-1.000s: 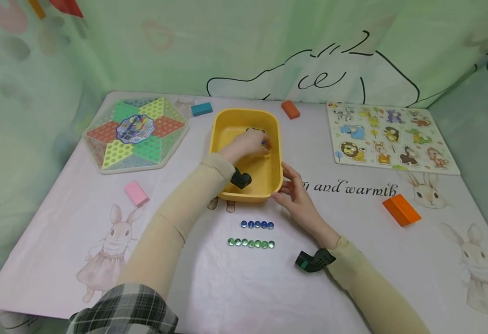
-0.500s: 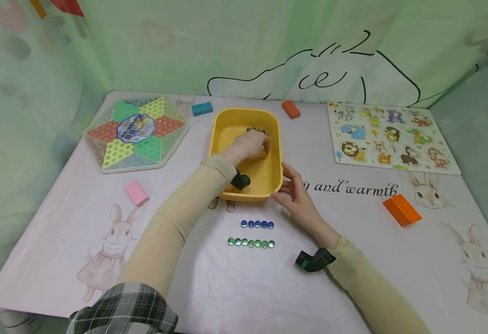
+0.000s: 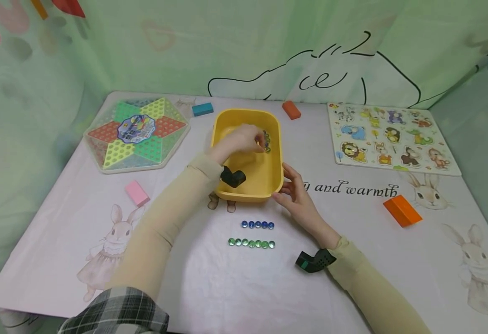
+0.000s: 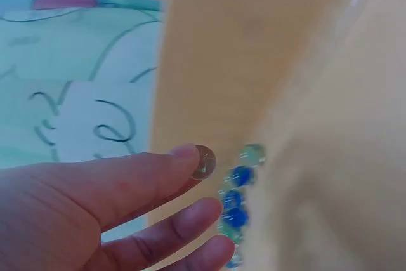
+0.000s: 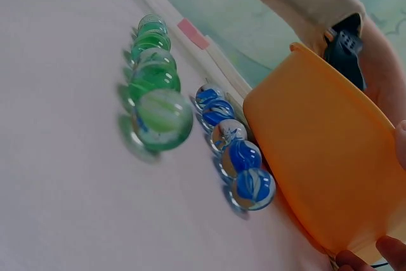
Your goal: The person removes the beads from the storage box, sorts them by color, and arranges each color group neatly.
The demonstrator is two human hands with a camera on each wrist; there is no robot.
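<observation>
Left hand (image 3: 240, 139): reaching over the yellow tub, fingers clamped on one glass marble, pinched at the tips.
Pinched marble (image 4: 204, 162): up off the tub's floor; looks clear and brownish, but too blurry to be sure of its color.
Right hand (image 3: 302, 202): touching the tub's outside at the near right corner, thumb and fingers apart.
Yellow tub (image 3: 248, 197): sitting on the bench (image 3: 210, 287), in the middle.
Marbles in the tub (image 3: 267, 149): blue and green, lined up close to the right wall, near the left hand.
Blue marbles (image 3: 258, 224): five in a row, just in front of the tub.
Green marbles (image 3: 251, 243): seven in a row, nearer the person.
Chinese checkers set (image 3: 152, 148): lying flat at the far left.
Animal puzzle board (image 3: 400, 148): lying flat at the far right.
</observation>
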